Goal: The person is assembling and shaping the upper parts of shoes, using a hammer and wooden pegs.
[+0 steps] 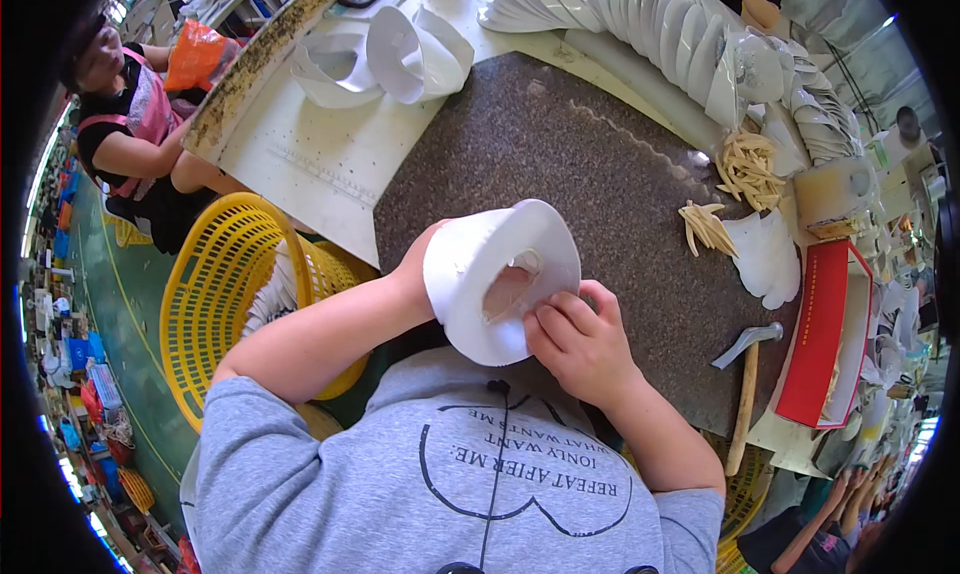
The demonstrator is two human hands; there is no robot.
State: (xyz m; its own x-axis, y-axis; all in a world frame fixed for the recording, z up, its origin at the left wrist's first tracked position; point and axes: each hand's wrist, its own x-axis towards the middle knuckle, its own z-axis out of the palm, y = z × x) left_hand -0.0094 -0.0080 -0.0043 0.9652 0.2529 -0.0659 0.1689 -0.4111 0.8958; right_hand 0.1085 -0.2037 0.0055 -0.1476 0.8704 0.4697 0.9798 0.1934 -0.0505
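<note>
A white, stiff, hat-shaped piece (545, 244) with a flared rim and a round opening is held in front of my chest, over the table's near edge. My left hand (417, 266) supports it from the left; most of those fingers are hidden behind the white wall. At the lower right of the opening, my right hand (580, 346) has its fingers bent and pinched on the rim. Whether anything small is between those fingertips cannot be made out.
Similar white pieces (420, 54) stand at the back left, and a long nested row (640, 24) lies behind. At right are pale strips (750, 169), a white glove (765, 259), a hammer (745, 404) and a red box (812, 334). A yellow basket (185, 324) stands left, near a co-worker (130, 134).
</note>
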